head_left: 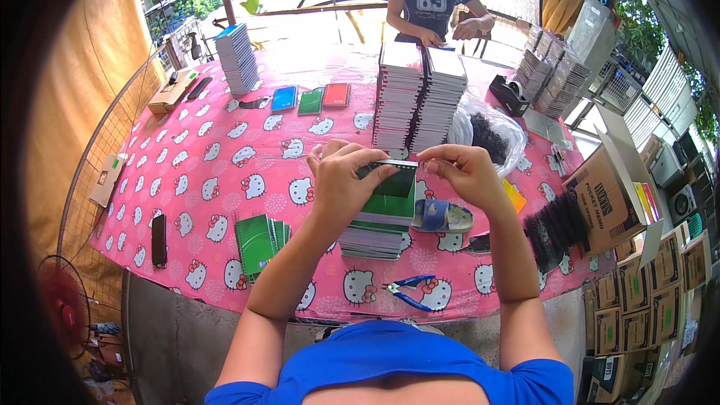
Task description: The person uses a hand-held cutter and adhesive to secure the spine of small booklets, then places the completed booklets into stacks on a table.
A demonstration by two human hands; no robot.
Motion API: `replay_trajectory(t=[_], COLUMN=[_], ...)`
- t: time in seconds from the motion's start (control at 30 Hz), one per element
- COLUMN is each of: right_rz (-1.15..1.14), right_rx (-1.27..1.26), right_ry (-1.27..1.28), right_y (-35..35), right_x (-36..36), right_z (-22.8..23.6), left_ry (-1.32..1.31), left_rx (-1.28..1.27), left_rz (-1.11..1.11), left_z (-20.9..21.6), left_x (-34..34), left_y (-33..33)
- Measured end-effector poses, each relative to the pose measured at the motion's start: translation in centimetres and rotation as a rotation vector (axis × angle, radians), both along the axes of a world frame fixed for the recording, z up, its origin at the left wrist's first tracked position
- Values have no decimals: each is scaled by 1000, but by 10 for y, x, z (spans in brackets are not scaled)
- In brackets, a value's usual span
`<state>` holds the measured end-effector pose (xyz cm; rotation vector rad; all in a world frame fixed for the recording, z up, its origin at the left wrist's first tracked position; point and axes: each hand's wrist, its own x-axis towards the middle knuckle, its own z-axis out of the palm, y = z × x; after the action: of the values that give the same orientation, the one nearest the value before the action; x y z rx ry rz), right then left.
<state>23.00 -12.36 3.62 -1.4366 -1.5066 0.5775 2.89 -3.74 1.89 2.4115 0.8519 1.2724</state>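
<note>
Over a stack of unbound notebooks (371, 244), my left hand (345, 184) grips a green-covered notebook (397, 184) by its upper part. A row of punched holes runs along the notebook's top edge. At the right end of that edge is my right hand (463, 169), its thumb and forefinger pinched together. Whatever lies between those fingertips is too small to make out. Blue-handled cutting pliers (411, 290) lie near the table's front edge. Several green spiral notebooks (259, 244) rest overlapping to the left of my left forearm.
Tall notebook stacks (397, 97) stand ahead. Black spiral coils (555, 229) lie beside a cardboard box (611, 191) at right. A plastic bag (491, 131) holds more black coils. A blue-and-white patterned object (442, 216) sits near my right forearm. Across the table stands another person (435, 7).
</note>
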Motion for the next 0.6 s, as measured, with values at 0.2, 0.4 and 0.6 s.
replay_trajectory(t=[0.2,0.4,0.6], right_rz=[218,82,-71], right_rx=[82,12,296], right_ry=[-247,-121,-483], right_y=[5,-5,-5], right_x=[6,-15,-29], right_z=[4,4,6], left_ry=[-47,-56,-42], left_rx=[-13,-26,-11], left_rz=[7,-8,2], left_z=[-4,-4,-4], left_x=[0,-3,-3], left_y=[-1,-2,-5])
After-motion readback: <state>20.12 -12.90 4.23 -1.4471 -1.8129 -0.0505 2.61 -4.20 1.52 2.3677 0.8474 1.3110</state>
